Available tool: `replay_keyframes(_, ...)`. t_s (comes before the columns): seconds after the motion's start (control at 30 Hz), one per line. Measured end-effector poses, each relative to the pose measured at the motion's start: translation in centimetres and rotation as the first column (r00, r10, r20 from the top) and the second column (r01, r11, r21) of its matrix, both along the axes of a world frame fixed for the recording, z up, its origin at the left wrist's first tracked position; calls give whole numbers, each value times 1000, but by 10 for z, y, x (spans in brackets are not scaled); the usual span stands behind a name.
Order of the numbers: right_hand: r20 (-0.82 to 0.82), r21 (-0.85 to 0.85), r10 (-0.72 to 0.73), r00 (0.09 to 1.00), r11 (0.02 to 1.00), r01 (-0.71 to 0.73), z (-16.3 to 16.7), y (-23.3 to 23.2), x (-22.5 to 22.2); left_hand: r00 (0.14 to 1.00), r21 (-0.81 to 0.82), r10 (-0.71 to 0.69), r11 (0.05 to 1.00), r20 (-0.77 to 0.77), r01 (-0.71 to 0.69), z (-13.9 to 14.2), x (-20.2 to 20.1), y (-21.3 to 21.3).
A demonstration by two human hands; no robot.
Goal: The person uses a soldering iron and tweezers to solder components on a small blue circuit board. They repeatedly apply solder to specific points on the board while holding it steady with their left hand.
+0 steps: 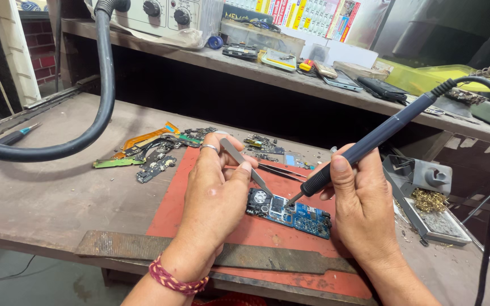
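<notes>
Circuit board (290, 211), blue, lies flat on a red mat (256, 232) between the two hands, just below their fingertips. Its left end sits under the left hand's fingertips; its right end reaches toward the base of the right hand's thumb.

Left hand (214, 198): fingers pressed together, pinching metal tweezers (245, 164) between thumb and forefinger. The tweezer tips point down and right onto the left part of the board. A ring sits on one finger and a red braided band on the wrist.

Right hand (361, 201): closed around a soldering iron (370, 141), held like a pen. The dark handle rises up and right from the hand, with its cable looping off to the right. The tip points down and left and meets the board just beside the tweezer tips.

A second pair of tweezers (282, 170) lies on the mat beyond the board, between the hands. A flat file (143, 245) lies along the near edge of the table (41, 198), below the left wrist. Loose flex cables and board scraps (148, 152) lie left of the left hand. An iron stand with brass wool (429, 201) stands just right of the right hand. A thick black hose (106, 73) curves across the table well left of the left hand.
</notes>
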State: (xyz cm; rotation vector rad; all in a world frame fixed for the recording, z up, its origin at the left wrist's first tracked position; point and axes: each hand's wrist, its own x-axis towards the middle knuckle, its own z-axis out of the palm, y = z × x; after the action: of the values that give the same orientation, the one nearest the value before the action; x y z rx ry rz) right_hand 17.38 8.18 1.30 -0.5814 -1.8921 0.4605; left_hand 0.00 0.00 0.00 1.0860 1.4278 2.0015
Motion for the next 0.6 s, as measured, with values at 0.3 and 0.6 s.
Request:
replay_keyframes(0.3,3,19,-8,1000,1000,8,2,-1,-1,1000,27,3,1000,-1,-3,0,-1,0)
replay_keyframes(0.6,8,16,1,1000,1000,-1,3,-2,-1,1000,37,-3,999,5,3,1,0,-1)
